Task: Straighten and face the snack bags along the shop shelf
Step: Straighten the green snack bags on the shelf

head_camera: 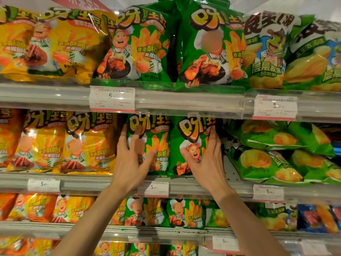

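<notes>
My left hand lies spread flat on the glossy green puffed snack bag with the cartoon chef on the middle shelf, fingers curling round its left edge, while my right hand presses open-palmed on the matching green bag beside it, fingertips at its right edge. Neither grip is closed; both are wide open and only bracing the pair, which stand upright and touching just behind the shelf's front lip. These bags look light, air-filled and slippery, with brittle crisps inside, so I judge squeezing the middle would crush them. Better to nudge by the side seams and square the fronts with flat palms. The soft green bags slumped to the right will need lifting by their top seams.
</notes>
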Demonstrator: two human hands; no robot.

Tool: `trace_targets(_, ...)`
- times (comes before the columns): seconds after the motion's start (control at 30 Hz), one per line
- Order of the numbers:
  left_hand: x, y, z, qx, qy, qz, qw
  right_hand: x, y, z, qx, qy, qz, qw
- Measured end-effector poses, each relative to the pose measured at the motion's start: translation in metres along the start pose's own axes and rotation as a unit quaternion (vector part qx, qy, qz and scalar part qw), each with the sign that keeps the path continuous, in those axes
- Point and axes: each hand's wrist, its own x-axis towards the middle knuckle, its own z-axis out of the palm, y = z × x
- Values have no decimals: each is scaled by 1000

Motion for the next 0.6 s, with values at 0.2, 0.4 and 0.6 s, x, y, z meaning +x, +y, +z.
trace_targets(0.2,-8,1,2,8,3,5,1000,-12,2,5,-12,8,-11,1000)
trace_targets(0.4,-7,6,-5,64,1,12,998,-14,-5,-5,-58,-2,9,998)
trace_targets(0.6,-13,10,-24,86,27,45,995,-29,-14,-18,15,-28,78,996)
